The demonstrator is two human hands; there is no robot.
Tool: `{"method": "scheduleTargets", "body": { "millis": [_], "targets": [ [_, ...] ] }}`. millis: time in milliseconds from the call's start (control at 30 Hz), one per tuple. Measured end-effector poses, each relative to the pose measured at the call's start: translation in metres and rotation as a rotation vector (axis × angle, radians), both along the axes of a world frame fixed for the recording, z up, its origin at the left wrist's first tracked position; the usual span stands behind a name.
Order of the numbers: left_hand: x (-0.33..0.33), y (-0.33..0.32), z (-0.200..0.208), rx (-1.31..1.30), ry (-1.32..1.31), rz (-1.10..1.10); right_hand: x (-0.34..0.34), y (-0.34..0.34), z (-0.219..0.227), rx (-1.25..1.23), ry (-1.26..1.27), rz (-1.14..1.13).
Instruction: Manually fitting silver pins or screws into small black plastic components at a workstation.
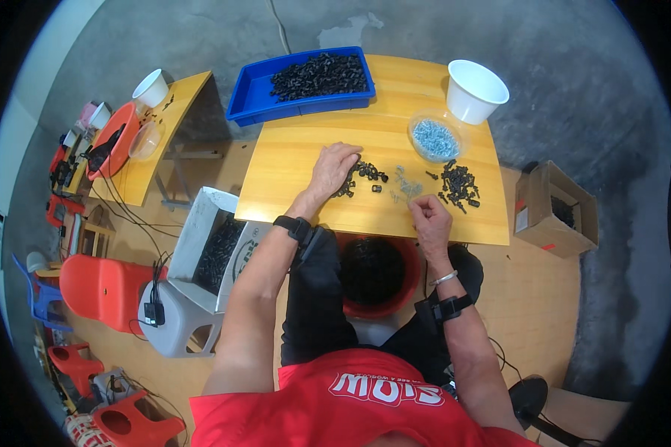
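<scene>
Left hand [331, 173]: fingers loosely extended by black pieces [368, 171], hold unclear. Right hand [432, 221]: fingers curled, hold hidden. Pieces likely light, stiff; pinch sides.

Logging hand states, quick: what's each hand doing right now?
Left hand: open, beside small black parts.
Right hand: curled closed; can't tell whether it holds anything.

Fairly bright, diffuse light; soft shadows; strong fisheye bend, corners black
</scene>
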State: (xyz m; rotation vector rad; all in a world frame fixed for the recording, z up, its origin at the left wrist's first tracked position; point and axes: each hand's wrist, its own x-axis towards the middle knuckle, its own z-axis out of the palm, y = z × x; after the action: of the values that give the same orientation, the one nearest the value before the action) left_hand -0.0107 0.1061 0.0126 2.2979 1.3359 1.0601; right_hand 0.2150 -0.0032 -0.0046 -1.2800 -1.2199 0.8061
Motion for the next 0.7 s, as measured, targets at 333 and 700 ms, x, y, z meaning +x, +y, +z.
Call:
{"method": "scheduleTargets", "body": {
  "millis": [333, 700],
  "targets": [
    [0.012, 0.009, 0.024, -0.161, 0.226, 0.057, 0.001, -0.002, 0.001, -0.022, 0.007, 0.011],
    [0.02, 0.017, 0.028, -0.211, 0.404, 0.125, 0.001, -0.002, 0.003, -0.031, -0.007, 0.02]
  ]
}}
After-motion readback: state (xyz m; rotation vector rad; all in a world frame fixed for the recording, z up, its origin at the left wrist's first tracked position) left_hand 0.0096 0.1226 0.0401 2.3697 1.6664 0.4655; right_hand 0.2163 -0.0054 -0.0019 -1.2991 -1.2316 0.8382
